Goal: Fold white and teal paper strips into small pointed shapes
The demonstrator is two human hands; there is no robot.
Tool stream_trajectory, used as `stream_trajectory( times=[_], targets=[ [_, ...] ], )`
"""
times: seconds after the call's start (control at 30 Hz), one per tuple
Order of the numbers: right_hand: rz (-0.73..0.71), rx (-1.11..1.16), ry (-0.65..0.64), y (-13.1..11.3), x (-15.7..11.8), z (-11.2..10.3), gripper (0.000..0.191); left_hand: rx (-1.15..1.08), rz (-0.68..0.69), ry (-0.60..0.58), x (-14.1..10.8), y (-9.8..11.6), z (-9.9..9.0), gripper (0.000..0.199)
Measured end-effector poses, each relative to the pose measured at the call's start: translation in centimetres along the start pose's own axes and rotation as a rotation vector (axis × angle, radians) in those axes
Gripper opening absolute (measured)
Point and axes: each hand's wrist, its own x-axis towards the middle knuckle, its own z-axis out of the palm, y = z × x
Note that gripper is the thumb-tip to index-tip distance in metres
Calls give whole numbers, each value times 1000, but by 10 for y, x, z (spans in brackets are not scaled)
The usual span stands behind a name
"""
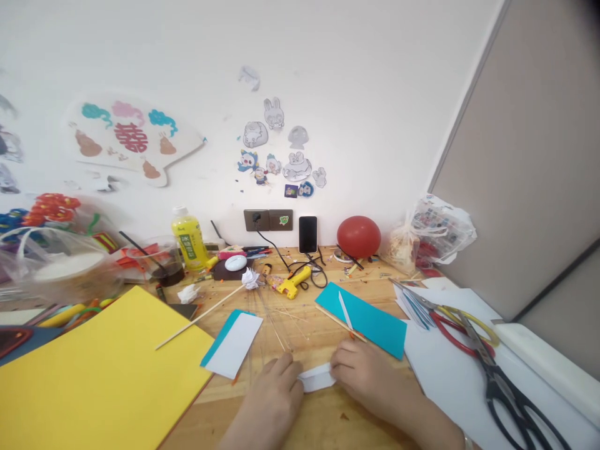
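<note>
A small strip of white paper (317, 379), apparently folded, lies low over the wooden table between my hands. My left hand (276, 397) grips its left end with curled fingers. At the right end, the fingers of my right hand (363, 375) are closed on the same strip. Just beyond my right hand is a teal paper sheet (375, 322) with a thin wooden stick and a white sliver of paper on it. Beyond my left hand lie a white paper piece (237, 347) with a teal edge and a wooden stick (201, 317) tipped with a crumpled white paper flower (250, 279).
A yellow sheet (112, 369) covers the left side. Scissors (497, 375) rest on white paper (435, 375) at right. Farther back are a yellow glue gun (295, 284), a drink bottle (190, 240), a cup with dark liquid (169, 272), a phone (308, 235) and a red balloon (359, 236).
</note>
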Motion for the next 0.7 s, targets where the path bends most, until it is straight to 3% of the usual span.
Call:
stream_trajectory(
  times=[0.1,0.27,0.5,0.7],
  targets=[
    [9,-25,-14,-4,1,-4,22,62,-23,-65,0,-1,2,16],
    [74,37,-6,-7,1,-2,20,23,-52,-75,1,-3,1,17],
    [41,154,-14,-7,1,0,20,25,44,-118,1,-2,1,18],
    [135,196,-12,-10,2,-8,11,-19,-124,-189,6,3,-9,19]
  ],
)
